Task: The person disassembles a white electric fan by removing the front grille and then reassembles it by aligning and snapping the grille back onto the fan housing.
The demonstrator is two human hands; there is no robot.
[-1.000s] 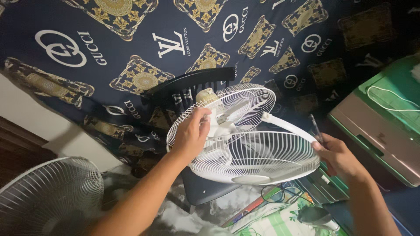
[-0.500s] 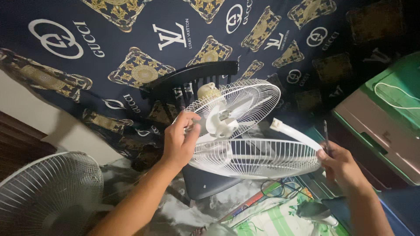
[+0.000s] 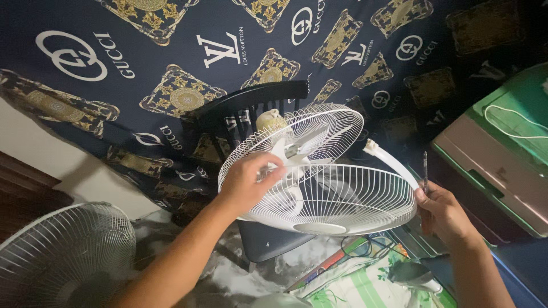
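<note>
White front fan guard (image 3: 348, 197) hangs half-open; my left hand (image 3: 246, 181) pinches the rear guard (image 3: 297, 142), right hand (image 3: 442, 214) fingers clamp the front rim.

No screens or signs. Far right: a box (image 3: 502, 165) lying flat, green top, grey-pink side wall, white cord looped on top; could be a package, can't tell. Near, low centre-right: flat green-and-white striped packet (image 3: 365, 285) lying beside cables, partly cut off by the frame edge. A thin red-and-dark strip (image 3: 325, 268), maybe a flat pack, pokes out just left of it. No readable labels anywhere.
</note>
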